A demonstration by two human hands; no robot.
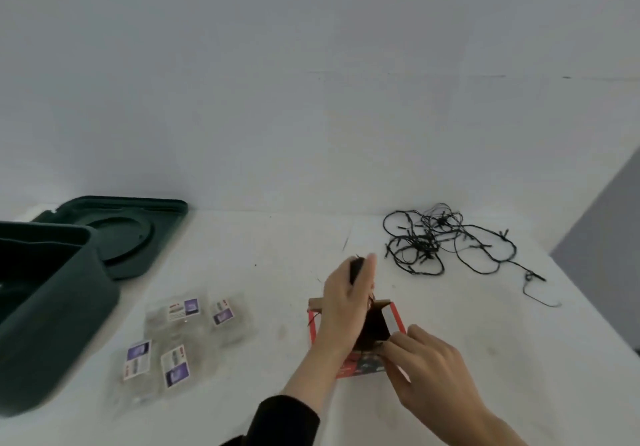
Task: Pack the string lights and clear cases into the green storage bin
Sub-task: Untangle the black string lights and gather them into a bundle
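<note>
**A Bundle of Lights Was Held Over a Small Red Box**

A small red box [360,367] was seen standing open on the white tabletop [277,255], close to the person. A dark bundle of string lights [374,329] was seen partly inside the box, with its top end sticking up above it. That top end was held by the left hand [343,307], and the grip of that hand was closed tight around it. A black sleeve [287,421] was worn on that arm. The near right edge of the box was pinched by the right hand [429,369], so its grip was closed on the box.

A second set of string lights, the loose string lights [446,238], was spread in a messy tangle at the far right of the tabletop, well apart from the box. It was not touched by either hand.

Four clear cases [180,338] with small white and purple labels were laid flat in a group to the left of the box, between it and the green storage bin [52,324]. The bin was set at the left edge of the tabletop with its top open. What was inside it could not be made out, since it was dark. The green lid [128,234] was laid flat just behind the bin, touching it
</note>
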